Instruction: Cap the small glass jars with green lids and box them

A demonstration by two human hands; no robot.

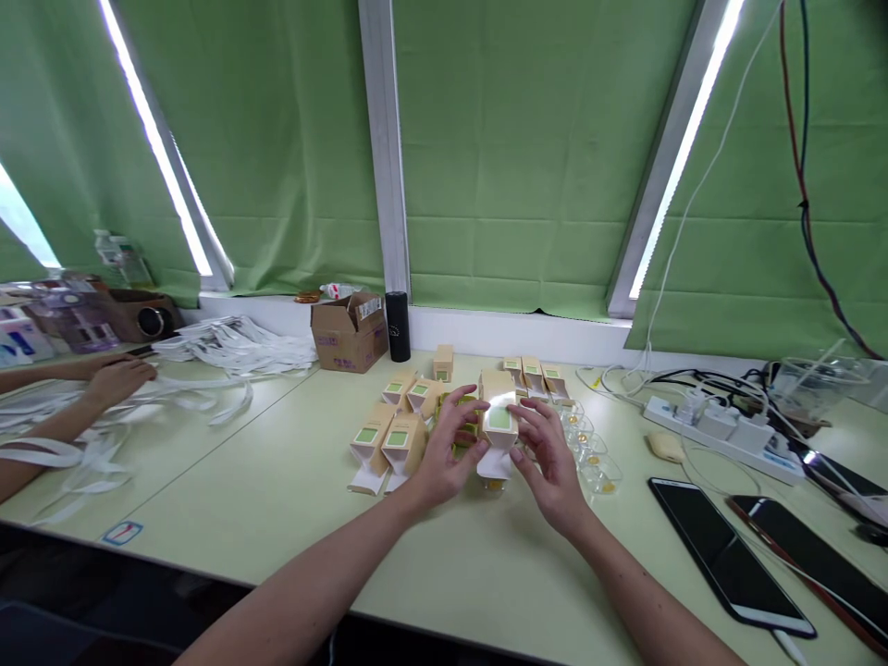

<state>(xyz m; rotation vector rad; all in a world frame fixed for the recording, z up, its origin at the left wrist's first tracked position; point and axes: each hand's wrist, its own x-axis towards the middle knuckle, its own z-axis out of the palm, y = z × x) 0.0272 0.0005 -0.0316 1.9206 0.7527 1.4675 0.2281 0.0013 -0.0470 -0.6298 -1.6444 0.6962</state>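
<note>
Between my two hands is a small beige cardboard box (498,388) with a green panel on its front and a white flap open at the near end. My left hand (450,449) curves around its left side, and my right hand (551,455) has fingers and thumb against its right side. Just below the flap, part of a small clear item with a yellow centre (494,484) shows. Left of my hands stand several similar boxes (404,442), some with flaps hanging open. Several clear plastic pieces with yellow centres (591,449) lie to the right.
More small boxes (533,375) stand farther back. A brown carton (349,335) and black cylinder (398,326) are by the wall. On the right lie a power strip (721,439), cables and phones (728,555). At left, another person's hands (115,379) touch white strips (232,347).
</note>
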